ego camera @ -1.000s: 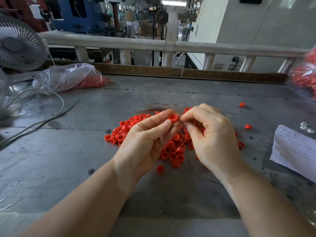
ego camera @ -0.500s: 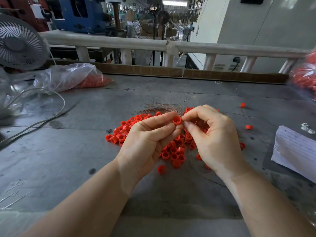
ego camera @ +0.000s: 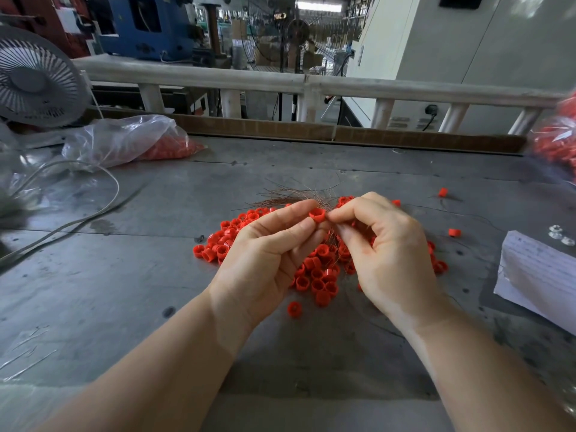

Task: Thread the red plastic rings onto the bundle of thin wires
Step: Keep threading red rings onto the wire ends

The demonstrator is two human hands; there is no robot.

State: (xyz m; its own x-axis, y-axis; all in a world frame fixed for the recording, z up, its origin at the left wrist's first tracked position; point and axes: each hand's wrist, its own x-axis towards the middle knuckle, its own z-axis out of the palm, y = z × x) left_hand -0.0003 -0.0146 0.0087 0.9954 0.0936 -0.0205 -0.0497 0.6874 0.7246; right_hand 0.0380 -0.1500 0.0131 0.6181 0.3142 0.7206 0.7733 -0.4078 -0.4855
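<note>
My left hand [ego camera: 265,260] pinches one red plastic ring [ego camera: 317,214] between thumb and fingertips above the table. My right hand [ego camera: 386,254] pinches a bundle of thin brown wires [ego camera: 290,196] right beside the ring, its fingertips almost touching it. The wire ends fan out to the left and back behind both hands. A pile of several loose red rings [ego camera: 314,275] lies on the grey table under and between the hands.
Stray rings [ego camera: 454,232] lie to the right, and one [ego camera: 294,308] near my left wrist. A paper sheet [ego camera: 539,275] sits at the right edge. A plastic bag of rings [ego camera: 131,141], a white cable [ego camera: 103,210] and a fan [ego camera: 34,85] are at the left.
Both hands have stayed together over the pile, drifting slightly. The right fingers have opened out a little while still pinching the wires at the ring.
</note>
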